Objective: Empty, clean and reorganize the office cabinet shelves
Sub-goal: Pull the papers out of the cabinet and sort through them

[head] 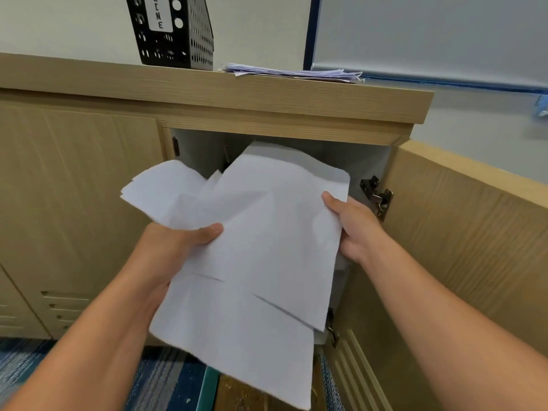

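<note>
1. Wooden cabinet (267, 99) with door (474, 232) open.
2. Left hand (175, 244) and right hand (353, 229) pinch a loose sheaf of papers (252, 247), thumbs on top, before the opening.
3. Advice: tighten the left pinch, since sheets beyond its fingers sag.

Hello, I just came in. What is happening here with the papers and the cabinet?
A person holds a loose bundle of white papers in both hands in front of the open cabinet. The left hand grips the crumpled left side, and the right hand grips the right edge. The cabinet door stands open to the right. On top of the cabinet sit another paper stack and a black file holder.
</note>
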The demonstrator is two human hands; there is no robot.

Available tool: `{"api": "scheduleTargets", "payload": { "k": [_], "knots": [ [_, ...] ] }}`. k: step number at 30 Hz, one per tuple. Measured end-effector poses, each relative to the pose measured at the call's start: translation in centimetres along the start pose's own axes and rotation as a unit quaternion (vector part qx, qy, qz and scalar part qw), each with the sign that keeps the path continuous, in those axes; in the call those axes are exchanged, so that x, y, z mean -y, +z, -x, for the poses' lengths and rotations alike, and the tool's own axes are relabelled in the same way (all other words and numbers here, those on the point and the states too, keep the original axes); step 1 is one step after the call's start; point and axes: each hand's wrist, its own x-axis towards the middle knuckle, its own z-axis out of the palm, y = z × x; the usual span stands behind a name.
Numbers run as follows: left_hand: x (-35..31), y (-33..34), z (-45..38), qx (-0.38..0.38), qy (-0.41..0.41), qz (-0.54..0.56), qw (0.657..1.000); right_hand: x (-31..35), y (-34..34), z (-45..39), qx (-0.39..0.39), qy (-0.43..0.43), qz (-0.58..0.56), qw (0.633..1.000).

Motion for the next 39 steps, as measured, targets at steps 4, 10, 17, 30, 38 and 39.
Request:
{"api": "scheduleTargets", "payload": {
  "k": [4, 10, 17, 30, 38, 39],
  "knots": [
    [2.6, -2.3, 4.8, 0.067, -0.038, 0.048, 0.996, -4.0, -0.4, 3.5, 0.07, 0.01, 0.041, 0.997],
    [8.6, -7.8, 10.0, -0.041, -0.166, -0.024, 0.985, -10.9, -2.0, 8.4, 0.092, 0.089, 0.171, 0.977],
    [12.8, -13.2, 16.3, -0.067, -0.26, -0.038, 0.963, -14.5, -2.0, 12.8, 0.184, 0.16, 0.342, 0.907],
    [13.6, -16.7, 21.5, -0.114, -0.285, -0.006, 0.952, -18.7, 0.3, 18.7, 0.217, 0.274, 0.235, 0.907],
    [13.3, -16.8, 19.4, -0.181, -0.121, 0.09, 0.972, -18.4, 1.2, 19.3, 0.223, 0.127, 0.299, 0.919],
    [13.1, -16.9, 19.1, -0.172, -0.111, 0.068, 0.976, -18.2, 1.3, 19.4, 0.205, 0.1, 0.311, 0.923]
  ]
}}
